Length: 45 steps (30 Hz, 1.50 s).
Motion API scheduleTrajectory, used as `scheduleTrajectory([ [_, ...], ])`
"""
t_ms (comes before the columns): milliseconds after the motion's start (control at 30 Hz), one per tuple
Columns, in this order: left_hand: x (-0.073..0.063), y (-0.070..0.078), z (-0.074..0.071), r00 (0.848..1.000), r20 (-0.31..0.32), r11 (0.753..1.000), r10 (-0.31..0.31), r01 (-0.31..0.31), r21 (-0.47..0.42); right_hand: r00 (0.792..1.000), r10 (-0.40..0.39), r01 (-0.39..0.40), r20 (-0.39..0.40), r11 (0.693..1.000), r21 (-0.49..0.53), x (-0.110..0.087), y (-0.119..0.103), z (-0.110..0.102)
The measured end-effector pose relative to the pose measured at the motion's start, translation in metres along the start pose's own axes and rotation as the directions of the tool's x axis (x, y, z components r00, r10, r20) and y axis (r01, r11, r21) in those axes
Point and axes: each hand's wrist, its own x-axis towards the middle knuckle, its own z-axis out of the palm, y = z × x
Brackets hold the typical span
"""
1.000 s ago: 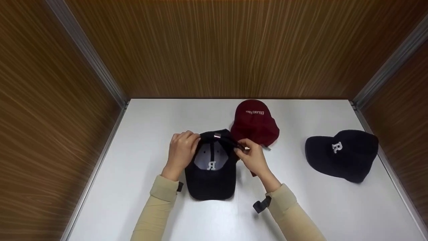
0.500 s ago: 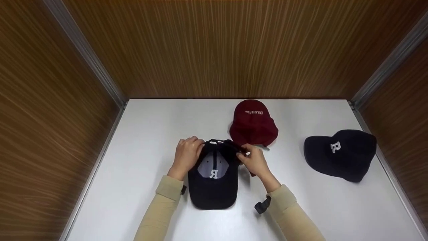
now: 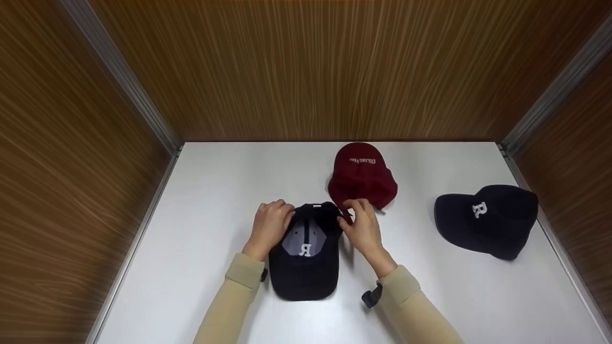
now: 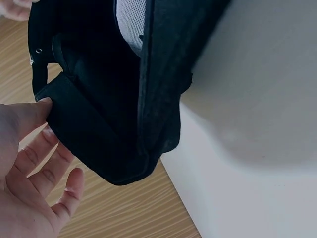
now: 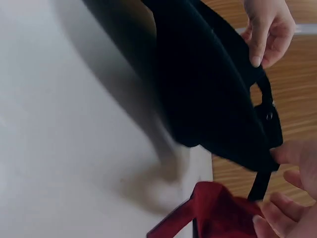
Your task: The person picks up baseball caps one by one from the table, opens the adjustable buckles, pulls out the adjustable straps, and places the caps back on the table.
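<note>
Dark cap [image 3: 304, 279] between the two hands [image 3: 269, 228] [image 3: 363, 229], pinched by both.

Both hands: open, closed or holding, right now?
Left hand: pinching the nearer dark cap by its edge.
Right hand: pinching that cap's edge, opposite side.

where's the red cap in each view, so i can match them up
Head: the red cap is near the middle, a little right of centre.
Left wrist: not in the picture.
Right wrist: at the bottom edge, mostly right of centre, partly cut off.
Shared landmark: the held dark cap shows in all three.
</note>
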Motion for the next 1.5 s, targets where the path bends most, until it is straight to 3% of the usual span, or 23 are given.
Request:
scheduleTrajectory([
  [133,-0.001,0.001,0.001,1.000,0.001,1.000,0.002,-0.002,-0.005,0.989,-0.123,0.117,-0.079,0.991,-0.069,0.003,-0.004,0.005],
  [367,-0.004,0.002,0.002,1.000,0.018,1.000,0.004,-0.004,-0.027,0.982,-0.183,0.174,-0.053,0.975,-0.140,0.004,-0.010,0.012],
  [700,-0.007,0.005,0.001,0.999,0.040,0.999,0.029,-0.028,-0.030,0.991,-0.125,0.110,-0.056,0.969,-0.220,0.014,-0.010,0.020],
  [867,-0.010,0.007,0.002,0.998,0.039,0.998,0.050,-0.049,-0.039,0.997,-0.056,0.039,-0.058,0.963,-0.267,0.017,-0.010,0.022],
  [1033,-0.012,0.010,0.003,0.997,0.055,0.997,0.054,-0.052,-0.050,0.998,0.043,-0.052,-0.044,0.970,-0.238,0.020,-0.014,0.023],
  [1133,-0.010,0.012,0.002,0.997,0.070,0.995,0.027,-0.020,-0.099,0.997,0.044,-0.056,-0.064,0.978,-0.201,0.021,-0.018,0.024],
  [1267,-0.003,0.016,0.000,0.995,0.080,0.970,-0.052,0.069,-0.231,0.993,-0.028,0.010,-0.112,0.987,-0.160,0.021,-0.023,0.024],
  [1500,0.014,0.025,-0.005,0.983,0.106,0.896,-0.150,0.181,-0.406,0.976,-0.138,0.119,-0.170,0.986,-0.114,0.019,-0.035,0.025],
])
